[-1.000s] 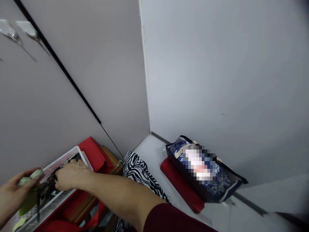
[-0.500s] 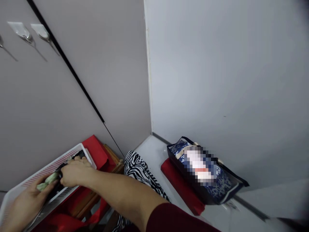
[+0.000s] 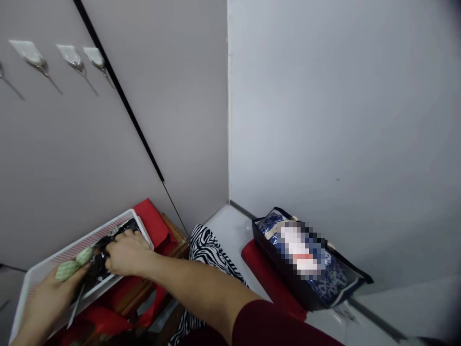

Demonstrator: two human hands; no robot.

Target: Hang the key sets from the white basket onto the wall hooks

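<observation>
Here we are, down low at the left of the view, and both hands are working over a shallow white plastic tray (image 3: 84, 254) with a red-striped inner wall. The right hand (image 3: 127, 252) reaches across from a dark maroon sleeve (image 3: 281, 327), and its fingers (image 3: 129, 239) sit pressed together, curled down onto a glossy black object (image 3: 115, 240) lying in the tray. Over on the left, the left hand (image 3: 46, 307) comes in at the tray's near corner, its fingers (image 3: 68, 283) pinching a pale green bundle (image 3: 72, 265) just above the tray, right beside that black object. Its exact material is hard to call from here. A thin silver strip (image 3: 75, 306) pokes out just below the left hand, too small to identify.

Under the tray, a red cloth (image 3: 153, 223) spills over a brown wooden frame (image 3: 176, 247). Just to the right sits a swatch of zebra-print fabric (image 3: 203, 254), and beyond it a navy-and-white patterned bag (image 3: 334, 281) with black edges lies on a red cushion (image 3: 268, 276) on the pale floor (image 3: 230, 230). Up on the grey wall (image 3: 144, 120), a row of adhesive metal hooks (image 3: 72, 55) hangs beside a thin black strip (image 3: 122, 96).
</observation>
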